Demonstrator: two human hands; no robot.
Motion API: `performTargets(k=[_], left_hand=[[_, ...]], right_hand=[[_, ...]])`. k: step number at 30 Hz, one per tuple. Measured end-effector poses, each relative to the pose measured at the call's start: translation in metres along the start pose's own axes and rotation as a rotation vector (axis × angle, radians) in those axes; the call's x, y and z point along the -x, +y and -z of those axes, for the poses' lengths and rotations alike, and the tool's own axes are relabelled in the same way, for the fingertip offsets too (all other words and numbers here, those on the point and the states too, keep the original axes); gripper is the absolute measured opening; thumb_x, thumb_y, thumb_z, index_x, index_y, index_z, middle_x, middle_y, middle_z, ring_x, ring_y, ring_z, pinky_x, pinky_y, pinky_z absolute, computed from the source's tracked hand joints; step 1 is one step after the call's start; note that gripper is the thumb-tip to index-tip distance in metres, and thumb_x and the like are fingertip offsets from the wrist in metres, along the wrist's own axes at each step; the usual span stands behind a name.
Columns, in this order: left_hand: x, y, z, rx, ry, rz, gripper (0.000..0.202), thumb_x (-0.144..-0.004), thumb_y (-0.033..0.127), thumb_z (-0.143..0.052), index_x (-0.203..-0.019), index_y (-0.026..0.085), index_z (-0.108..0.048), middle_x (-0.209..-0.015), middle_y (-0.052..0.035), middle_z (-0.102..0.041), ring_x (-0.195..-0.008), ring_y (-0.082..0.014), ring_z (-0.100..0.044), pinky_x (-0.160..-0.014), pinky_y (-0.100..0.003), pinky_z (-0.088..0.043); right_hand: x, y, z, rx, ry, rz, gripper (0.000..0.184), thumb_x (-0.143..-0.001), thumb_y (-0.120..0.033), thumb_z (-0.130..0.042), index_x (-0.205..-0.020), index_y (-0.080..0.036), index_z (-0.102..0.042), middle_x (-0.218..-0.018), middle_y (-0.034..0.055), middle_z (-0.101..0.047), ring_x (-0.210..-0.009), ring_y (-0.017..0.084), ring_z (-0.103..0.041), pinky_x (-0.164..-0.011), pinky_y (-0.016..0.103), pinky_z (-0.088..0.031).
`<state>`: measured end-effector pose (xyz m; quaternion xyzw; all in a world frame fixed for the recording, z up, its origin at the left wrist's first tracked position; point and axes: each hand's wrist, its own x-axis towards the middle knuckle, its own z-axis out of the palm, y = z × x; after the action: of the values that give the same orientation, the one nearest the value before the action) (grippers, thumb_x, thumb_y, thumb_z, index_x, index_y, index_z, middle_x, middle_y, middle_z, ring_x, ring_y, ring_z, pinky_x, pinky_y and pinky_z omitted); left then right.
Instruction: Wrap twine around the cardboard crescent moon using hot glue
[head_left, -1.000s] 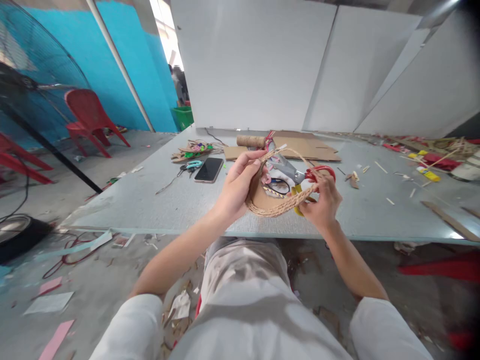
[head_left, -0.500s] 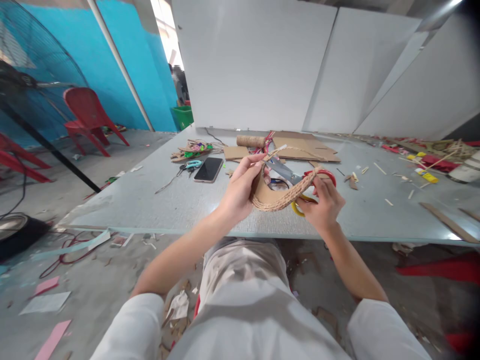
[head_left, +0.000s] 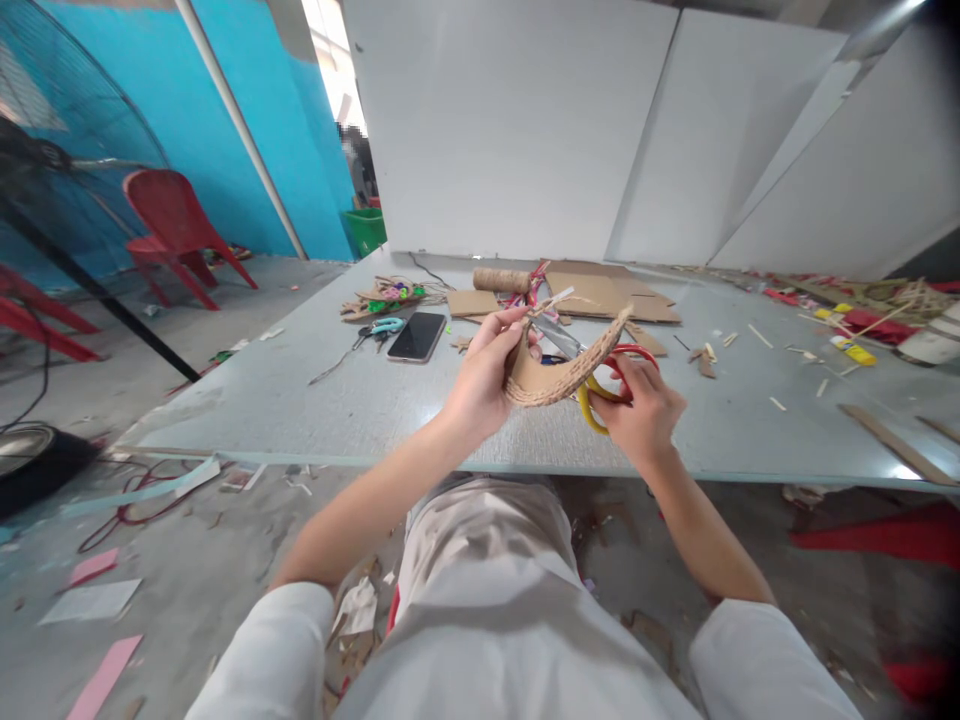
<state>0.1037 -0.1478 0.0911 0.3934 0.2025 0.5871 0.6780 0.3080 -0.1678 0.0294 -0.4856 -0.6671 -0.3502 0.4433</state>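
Note:
My left hand point(head_left: 480, 378) is closed on a curved cardboard piece point(head_left: 534, 378) whose rim is wrapped in braided jute rope point(head_left: 577, 368). It holds this above the near edge of the grey table point(head_left: 315, 400). My right hand point(head_left: 639, 408) grips scissors with red and yellow handles point(head_left: 600, 385). Their metal blades point(head_left: 559, 338) point up and left behind the cardboard, toward the loose end of the rope near my left fingertips.
On the table lie a black phone point(head_left: 418, 336), small teal scissors point(head_left: 382, 327), a jute spool point(head_left: 501, 279), flat cardboard sheets point(head_left: 615, 292) and scraps. White panels stand behind. Red chairs point(head_left: 176, 235) and a fan are at the left; litter covers the floor.
The cardboard piece has turned so its roped rim tilts up to the right. My right hand with the scissors has shifted left and closer to it.

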Motion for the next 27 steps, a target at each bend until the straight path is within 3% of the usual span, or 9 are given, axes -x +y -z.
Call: performTargets(k=[10,15,27], left_hand=[[0.0005,0.0005,0.0005,0.084,-0.069,0.047,0.015,-0.079,0.01,-0.061,-0.093,0.016,-0.063,-0.078,0.0011,-0.065,-0.069,-0.0076,-0.062,-0.069,-0.018,-0.047],[-0.0021,0.0009,0.0011,0.084,-0.027,0.085,0.008,-0.079,0.013,-0.06,-0.086,0.014,-0.064,-0.071,0.0003,-0.066,-0.063,-0.0083,-0.061,-0.065,-0.019,-0.047],[-0.0045,-0.0018,0.0027,-0.021,-0.008,0.034,0.003,-0.075,0.014,-0.061,-0.076,0.016,-0.063,-0.066,0.0018,-0.063,-0.06,-0.0079,-0.059,-0.061,-0.019,-0.045]], right_hand=[[0.0053,-0.0026,-0.0043,-0.019,-0.027,-0.06,0.028,-0.073,-0.034,-0.066,-0.097,-0.02,-0.064,-0.07,-0.0001,-0.063,-0.052,0.01,-0.052,-0.05,0.023,-0.038],[0.0046,-0.0019,-0.0023,-0.03,-0.005,-0.019,0.023,-0.072,-0.03,-0.066,-0.093,-0.019,-0.064,-0.065,-0.0013,-0.061,-0.051,0.01,-0.051,-0.049,0.022,-0.036],[0.0086,0.0057,-0.0036,-0.004,-0.13,-0.049,0.022,-0.077,-0.036,-0.061,-0.089,-0.018,-0.066,-0.069,0.0037,-0.067,-0.059,0.014,-0.06,-0.051,0.024,-0.036]])
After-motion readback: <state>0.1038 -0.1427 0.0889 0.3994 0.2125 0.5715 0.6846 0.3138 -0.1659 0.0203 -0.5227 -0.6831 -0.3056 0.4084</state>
